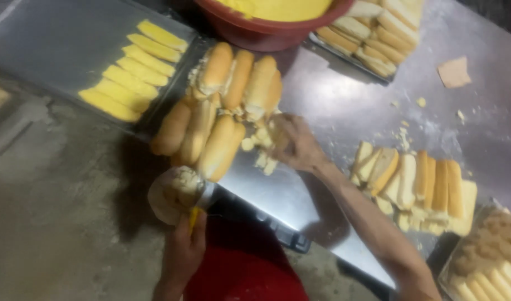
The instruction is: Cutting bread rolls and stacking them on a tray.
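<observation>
A: Head view. Report hand positions.

B: The right hand point(293, 142) lies on the steel table point(344, 106), fingers curled around pale bread pieces point(262, 146) at the edge of a pile of long bread rolls point(222, 106). How tight the curl is cannot be told, because the picture is blurred. The left hand point(186, 245) is below the table edge, closed around the yellow handle of a round scoop point(176, 192) whose bowl carries pale crumbly matter.

A: Location of the rolls?

B: They are heaped near the table's front edge, between the dark tray point(55, 44) and the right hand. The scoop sits just below the lowest rolls; contact cannot be confirmed.

A: Surrounding items?

B: The dark tray holds a row of yellow strips point(134, 69). A red bowl point(266, 30) with yellow filling stands behind the rolls. A second tray of rolls point(372, 33) is beside the bowl. Sliced bread pieces point(417, 187) are stacked to the right of the forearm, and a further tray of rolls point(492, 259) is at the lower right corner. Crumbs are scattered over the table.
</observation>
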